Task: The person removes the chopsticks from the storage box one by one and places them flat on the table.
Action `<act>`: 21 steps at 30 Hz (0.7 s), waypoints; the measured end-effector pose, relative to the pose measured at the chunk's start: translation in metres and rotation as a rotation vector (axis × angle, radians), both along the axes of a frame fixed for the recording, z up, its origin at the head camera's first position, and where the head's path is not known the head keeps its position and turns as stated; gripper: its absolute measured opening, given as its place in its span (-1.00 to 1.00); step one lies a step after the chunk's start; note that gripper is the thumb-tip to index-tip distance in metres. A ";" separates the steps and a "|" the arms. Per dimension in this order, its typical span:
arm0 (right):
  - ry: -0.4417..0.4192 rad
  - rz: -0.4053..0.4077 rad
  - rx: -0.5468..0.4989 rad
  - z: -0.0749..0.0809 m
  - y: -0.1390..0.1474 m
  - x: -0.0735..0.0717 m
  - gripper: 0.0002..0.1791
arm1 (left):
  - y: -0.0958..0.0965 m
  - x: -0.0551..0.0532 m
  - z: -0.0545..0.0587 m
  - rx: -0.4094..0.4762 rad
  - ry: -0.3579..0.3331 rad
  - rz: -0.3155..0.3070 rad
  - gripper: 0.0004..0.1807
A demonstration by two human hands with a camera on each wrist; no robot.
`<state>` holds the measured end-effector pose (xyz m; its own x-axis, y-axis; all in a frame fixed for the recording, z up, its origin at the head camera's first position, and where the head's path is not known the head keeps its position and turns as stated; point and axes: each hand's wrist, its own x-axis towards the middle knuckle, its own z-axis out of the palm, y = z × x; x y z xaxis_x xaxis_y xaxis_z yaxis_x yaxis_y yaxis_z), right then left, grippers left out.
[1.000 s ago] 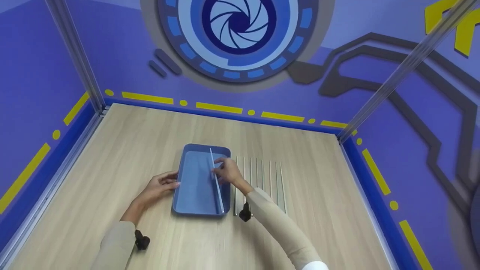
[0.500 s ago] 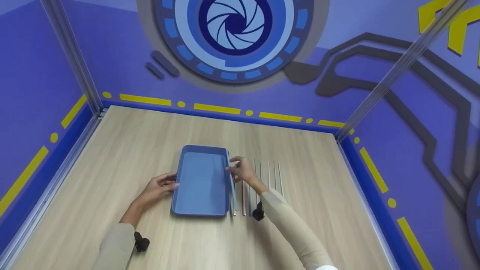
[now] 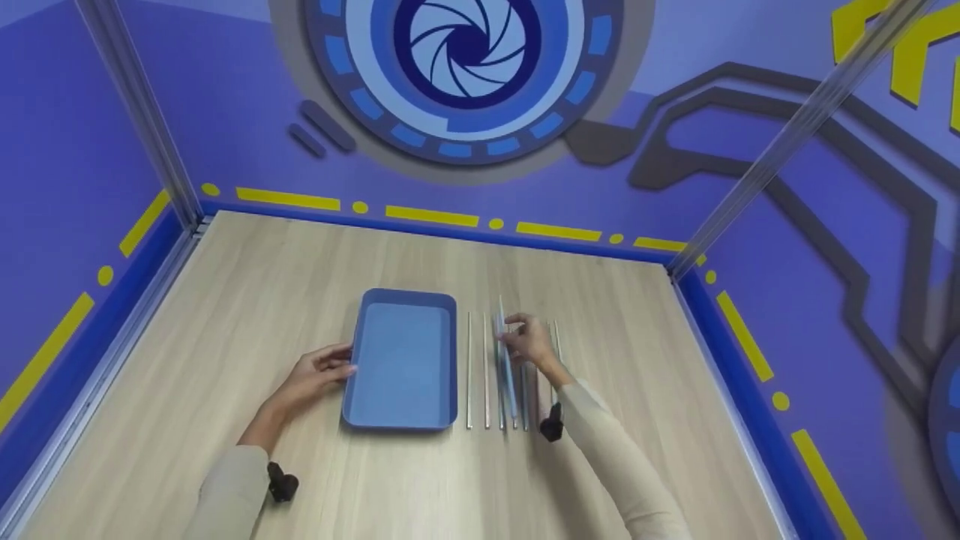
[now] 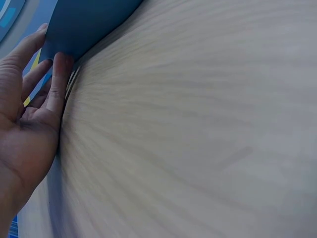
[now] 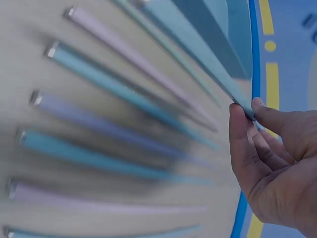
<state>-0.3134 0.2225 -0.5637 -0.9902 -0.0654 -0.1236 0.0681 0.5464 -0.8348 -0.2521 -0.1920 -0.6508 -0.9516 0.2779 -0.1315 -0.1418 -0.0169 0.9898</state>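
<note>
A light blue chopstick (image 5: pixel 193 53) is pinched near its far part between the thumb and fingers of my right hand (image 3: pixel 531 343). It hangs slightly tilted over a row of chopsticks. My left hand (image 3: pixel 309 381) touches the left wall of a blue rectangular tray (image 3: pixel 400 430), thumb and fingertips against its outer side. In the left wrist view the left hand's fingers (image 4: pixel 57 87) lie fairly straight along the tray wall (image 4: pixel 91 22). Nothing lies inside the tray.
Right of the tray, several chopsticks lie side by side on the wooden table, among them a pink chopstick (image 5: pixel 129 54) and a purple chopstick (image 5: pixel 104 122); all have silvery ends. Blue-purple printed walls (image 3: pixel 450 161) enclose the table's back and sides.
My right hand has carried the light blue chopstick rightward, from above the tray, past its right rim, to over the row. The left hand has stayed at the tray.
</note>
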 end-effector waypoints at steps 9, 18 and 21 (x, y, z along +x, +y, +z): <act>0.001 -0.130 0.022 -0.010 0.053 0.005 -0.55 | 0.001 -0.004 0.001 -0.007 0.032 -0.005 -0.28; -0.013 -0.203 0.056 -0.018 0.094 0.013 -0.56 | 0.000 -0.001 0.001 -0.024 0.023 -0.013 -0.27; -0.039 -0.219 0.052 -0.020 0.102 0.015 -0.54 | 0.000 0.000 0.001 -0.022 0.020 -0.009 -0.27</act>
<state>-0.2988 0.3249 -0.5839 -0.9745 0.1579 -0.1595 0.2213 0.5575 -0.8002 -0.2521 -0.1923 -0.6500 -0.9515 0.2840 -0.1182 -0.1216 0.0057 0.9926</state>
